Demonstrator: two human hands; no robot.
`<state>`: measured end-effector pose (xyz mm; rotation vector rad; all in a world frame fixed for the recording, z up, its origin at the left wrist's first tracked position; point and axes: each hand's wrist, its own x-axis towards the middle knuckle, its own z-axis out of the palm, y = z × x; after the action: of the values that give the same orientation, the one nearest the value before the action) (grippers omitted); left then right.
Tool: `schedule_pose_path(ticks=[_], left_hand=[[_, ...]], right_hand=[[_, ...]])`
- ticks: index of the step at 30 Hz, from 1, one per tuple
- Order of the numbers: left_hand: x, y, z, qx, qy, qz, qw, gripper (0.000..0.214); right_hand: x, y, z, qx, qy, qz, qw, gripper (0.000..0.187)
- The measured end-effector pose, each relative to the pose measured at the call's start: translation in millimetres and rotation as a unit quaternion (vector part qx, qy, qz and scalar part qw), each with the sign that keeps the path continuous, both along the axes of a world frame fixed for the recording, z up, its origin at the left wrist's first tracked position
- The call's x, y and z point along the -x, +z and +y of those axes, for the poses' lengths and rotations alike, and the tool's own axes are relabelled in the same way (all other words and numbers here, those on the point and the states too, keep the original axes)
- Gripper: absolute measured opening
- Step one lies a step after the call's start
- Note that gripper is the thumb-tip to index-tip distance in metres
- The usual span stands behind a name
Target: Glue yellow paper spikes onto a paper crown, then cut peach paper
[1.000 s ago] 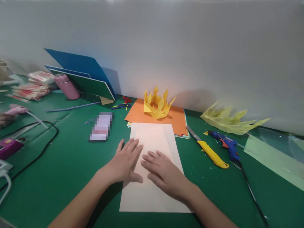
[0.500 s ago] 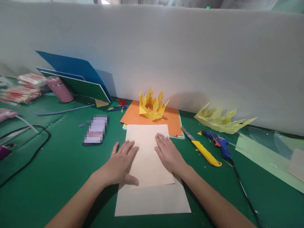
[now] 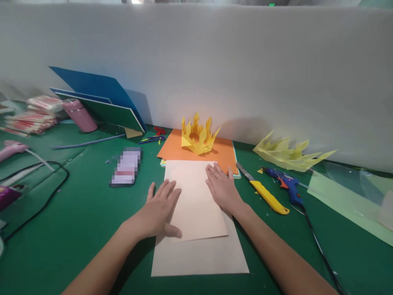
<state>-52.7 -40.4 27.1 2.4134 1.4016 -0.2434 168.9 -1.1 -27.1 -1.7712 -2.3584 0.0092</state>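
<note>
1. Pressing now with the right hand [image 3: 224, 188], slid up from mid-paper a second ago to the far right edge; laid flat, palm down, fingers mostly together.
2. Keeping the left hand [image 3: 158, 213] planted at the left edge, fingers and thumb spread wide.
3. Baring more of the paper [image 3: 199, 205] between the hands: upper layer's near edge showing, longer layer underneath; hard to tell if folded or separate.
4. Crowding the far end: orange paper [image 3: 227, 157], partly covered, topped by a yellow crown [image 3: 199, 145].
5. Just right: yellow cutter [image 3: 268, 196], then glue gun [image 3: 291, 188].
6. Near the left hand: pixelated phone [image 3: 126, 168] on the green table [image 3: 76, 225].
</note>
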Motion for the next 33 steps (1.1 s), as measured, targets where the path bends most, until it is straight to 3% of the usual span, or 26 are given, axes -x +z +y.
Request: schedule_pose_path(ticks=[2,6,8,14,20,27,33], left_hand=[[1,0.7,-2,0.011,-0.042,-0.048,0.998,0.084],[3,1.8,-5,0.086,-0.192,-0.139,0.968,0.065],[2,0.8,-6,0.088,-0.22,-0.165,0.958,0.059],[-11,-6.6,-9,-0.025,-0.227,-0.193,0.954,0.027],[-26,-21.4,-13,-0.109,-0.2,-0.137,0.964,0.032],[-25,-31.0,-12,-0.132,-0.208,-0.126,0.961,0.04],[-28,-36.9,-17,-0.141,-0.181,-0.109,0.967,0.039]], right_hand=[[0,-0.2,0,-0.009,0.004,0.004,1.0,0.047],[1,-0.1,0,-0.031,0.011,0.015,0.999,0.045],[0,-0.5,0,-0.034,0.013,0.018,0.999,0.044],[-4,-5.9,0,-0.066,0.0,0.051,0.997,0.041],[-9,-6.5,1,-0.107,0.003,0.079,0.991,0.035],[-7,-3.7,0,-0.101,-0.004,0.079,0.992,0.036],[-10,-2.9,1,-0.06,0.064,0.236,0.968,0.039]])
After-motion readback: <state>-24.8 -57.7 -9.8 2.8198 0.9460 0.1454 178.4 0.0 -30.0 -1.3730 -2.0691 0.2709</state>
